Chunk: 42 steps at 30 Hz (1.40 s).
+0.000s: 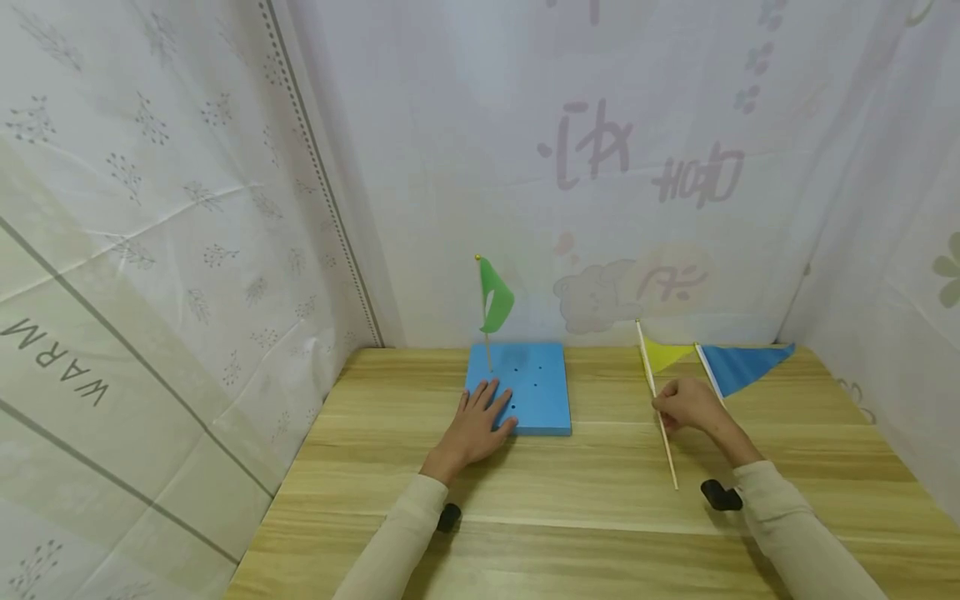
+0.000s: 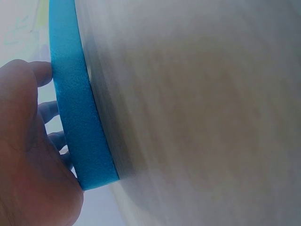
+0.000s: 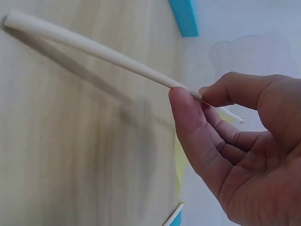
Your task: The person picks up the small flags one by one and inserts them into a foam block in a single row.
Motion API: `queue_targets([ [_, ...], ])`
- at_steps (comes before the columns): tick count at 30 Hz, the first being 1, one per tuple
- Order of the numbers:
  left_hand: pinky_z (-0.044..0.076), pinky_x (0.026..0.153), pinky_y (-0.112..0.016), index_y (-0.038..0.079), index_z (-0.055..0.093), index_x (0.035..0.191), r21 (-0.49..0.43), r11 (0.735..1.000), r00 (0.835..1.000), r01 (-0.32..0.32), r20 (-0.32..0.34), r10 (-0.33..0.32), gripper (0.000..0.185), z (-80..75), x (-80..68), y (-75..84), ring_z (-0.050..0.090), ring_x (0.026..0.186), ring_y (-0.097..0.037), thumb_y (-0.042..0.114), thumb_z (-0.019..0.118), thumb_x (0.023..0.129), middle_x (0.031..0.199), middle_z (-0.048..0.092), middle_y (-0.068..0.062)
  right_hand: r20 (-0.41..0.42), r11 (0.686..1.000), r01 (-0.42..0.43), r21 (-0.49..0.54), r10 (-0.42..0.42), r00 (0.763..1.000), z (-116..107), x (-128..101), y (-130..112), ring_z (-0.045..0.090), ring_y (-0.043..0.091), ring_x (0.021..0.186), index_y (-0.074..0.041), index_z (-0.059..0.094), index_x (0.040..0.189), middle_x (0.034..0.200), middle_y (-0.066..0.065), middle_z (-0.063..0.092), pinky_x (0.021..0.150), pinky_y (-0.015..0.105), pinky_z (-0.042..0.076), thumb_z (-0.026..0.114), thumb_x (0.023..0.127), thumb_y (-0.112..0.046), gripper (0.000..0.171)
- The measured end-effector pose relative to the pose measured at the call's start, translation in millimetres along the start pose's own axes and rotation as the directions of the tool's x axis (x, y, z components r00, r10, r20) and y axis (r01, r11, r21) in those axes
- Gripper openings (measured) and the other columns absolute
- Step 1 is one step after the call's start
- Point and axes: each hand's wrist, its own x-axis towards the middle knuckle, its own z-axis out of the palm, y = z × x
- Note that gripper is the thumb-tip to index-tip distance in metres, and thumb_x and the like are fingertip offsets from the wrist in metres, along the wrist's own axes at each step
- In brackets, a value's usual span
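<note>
My left hand lies with spread fingers on the near left corner of a blue foam board that has several small holes in its top. A green flag on a thin stick stands upright in the board, just beyond those fingers. My right hand pinches the wooden stick of a yellow flag between thumb and finger. That stick slants, its bottom end close to the table. Right beside this hand lies a blue flag, its lower stick hidden behind the hand.
Everything rests on a wood-grain table. Pale printed curtains hang behind it and at both sides. Dark wrist-worn pieces show under both sleeves.
</note>
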Motion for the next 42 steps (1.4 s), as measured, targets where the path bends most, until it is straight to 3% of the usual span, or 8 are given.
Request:
queue_targets([
  [8,0.013,0.134,-0.064,0.016,0.037,0.168,0.015,1.0,1.0,0.013,0.017,-0.013,0.063,0.7,-0.1,0.4,0.016,0.167,-0.038,0.048,0.045,0.113,0.178,0.022,-0.015,-0.013,0.999,0.018,0.05,-0.018,1.0,-4.6,2.0,-16.8,0.074,0.015,0.067,0.016,0.07,0.105,0.079,0.014,0.073,0.067,0.038,0.068,0.06,0.104,-0.009,0.028],
  [16,0.012,0.134,-0.064,0.017,0.035,0.169,0.009,1.0,1.0,0.013,0.015,-0.013,0.065,5.2,2.5,-4.9,0.014,0.167,-0.038,0.049,0.045,0.113,0.179,0.02,-0.014,-0.046,0.998,0.049,0.05,-0.046,0.998,-6.4,5.5,-35.3,0.078,0.02,0.069,0.013,0.068,0.106,0.091,0.026,0.076,0.074,0.046,0.068,0.062,0.105,-0.014,0.028],
  [23,0.013,0.134,-0.065,0.017,0.037,0.168,0.007,1.0,1.0,0.003,0.002,-0.003,0.065,5.8,2.2,-5.7,0.015,0.167,-0.038,0.049,0.046,0.113,0.178,0.022,-0.014,-0.09,0.996,0.085,0.034,-0.082,0.993,-6.7,11.2,-50.0,0.078,0.019,0.073,0.006,0.069,0.104,0.088,0.016,0.074,0.077,0.047,0.068,0.062,0.106,-0.017,0.025],
  [34,0.012,0.133,-0.065,0.016,0.036,0.168,0.004,1.0,1.0,0.006,0.002,-0.006,0.065,4.9,1.9,-3.8,0.015,0.166,-0.04,0.048,0.045,0.113,0.178,0.022,-0.016,-0.171,0.984,0.163,0.074,-0.149,0.974,-3.1,18.6,-71.6,0.079,0.021,0.076,0.004,0.065,0.114,0.104,0.026,0.074,0.07,0.034,0.067,0.062,0.106,-0.018,0.024],
  [42,0.011,0.134,-0.063,0.018,0.035,0.169,0.01,1.0,1.0,0.02,0.018,-0.021,0.065,7.7,3.6,-5.9,0.013,0.167,-0.037,0.05,0.044,0.113,0.179,0.019,-0.014,-0.214,0.973,0.205,0.104,-0.179,0.96,2.2,26.3,-96.1,0.08,0.035,0.087,0.003,0.064,0.111,0.107,0.026,0.073,0.07,0.03,0.067,0.062,0.105,-0.017,0.021],
])
